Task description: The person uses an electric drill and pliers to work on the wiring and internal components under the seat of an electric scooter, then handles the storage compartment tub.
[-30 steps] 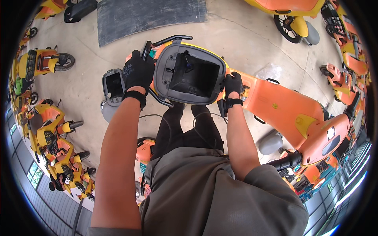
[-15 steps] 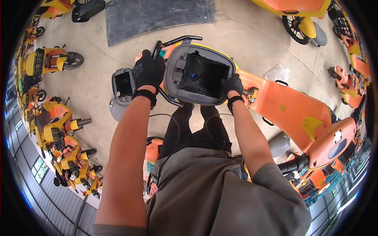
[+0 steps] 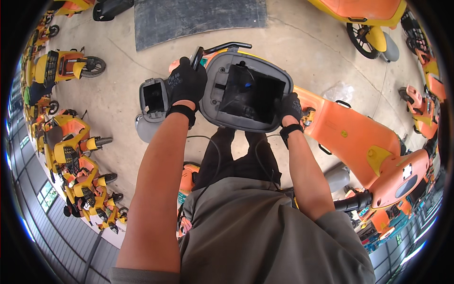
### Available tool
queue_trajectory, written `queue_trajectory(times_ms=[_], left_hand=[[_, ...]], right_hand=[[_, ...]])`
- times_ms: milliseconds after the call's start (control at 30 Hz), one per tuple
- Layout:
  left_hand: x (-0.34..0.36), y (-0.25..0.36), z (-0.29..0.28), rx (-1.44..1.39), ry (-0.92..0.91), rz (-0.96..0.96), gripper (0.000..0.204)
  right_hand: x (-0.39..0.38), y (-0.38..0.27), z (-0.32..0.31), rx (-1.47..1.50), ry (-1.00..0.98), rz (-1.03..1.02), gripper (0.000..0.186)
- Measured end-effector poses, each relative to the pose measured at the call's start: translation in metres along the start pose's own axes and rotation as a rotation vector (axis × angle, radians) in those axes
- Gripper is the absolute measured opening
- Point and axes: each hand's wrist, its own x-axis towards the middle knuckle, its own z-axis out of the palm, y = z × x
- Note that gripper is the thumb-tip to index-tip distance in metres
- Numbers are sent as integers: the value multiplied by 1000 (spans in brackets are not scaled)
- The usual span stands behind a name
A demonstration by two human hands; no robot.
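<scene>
In front of me is an orange scooter with a grey oval frame [image 3: 215,111] at its rear, around a dark rectangular compartment [image 3: 255,97]. A small blue piece [image 3: 248,85] and a thin cable show inside. My left hand [image 3: 188,81], in a black glove, is closed at the black grab rail [image 3: 197,57], beside the frame's left edge; its fingertips are hidden. My right hand [image 3: 289,107], also gloved, grips the frame's right rim, fingers partly out of sight. Between frame and scooter footboard [image 3: 350,128], near my right hand, lies a small yellow-and-black tool-like object [image 3: 308,116].
A smaller grey frame with a dark opening [image 3: 153,100] sits left of my left hand. A dark mat [image 3: 198,21] and crumpled clear plastic [image 3: 339,91] lie on the concrete floor. Yellow-and-orange scooters [image 3: 59,66] line both sides; another [image 3: 366,40] stands at far right.
The grey frame looks slightly raised at my right hand, covering the yellow edge that showed around it. My left hand keeps its place at the rail. The whole view has shifted slightly.
</scene>
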Motion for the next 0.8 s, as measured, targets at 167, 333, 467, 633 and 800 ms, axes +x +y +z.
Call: queue_trajectory(times_ms=[167,333,467,633,800], left_hand=[[0,1,1,14,12,1,39],[3,-3,3,2,53,45,42],[3,-1,-2,-29,-7,39,46],[2,-2,-7,-212,-58,12,50],[3,-3,1,-191,20,79,43]], right_hand=[[-26,-19,-54,164,-18,61,49],[-38,-28,-90,420,-28,77,51],[-29,-16,-83,371,-7,-14,49],[-19,-4,-69,424,-55,28,47],[-15,3,-57,383,-64,-18,45]])
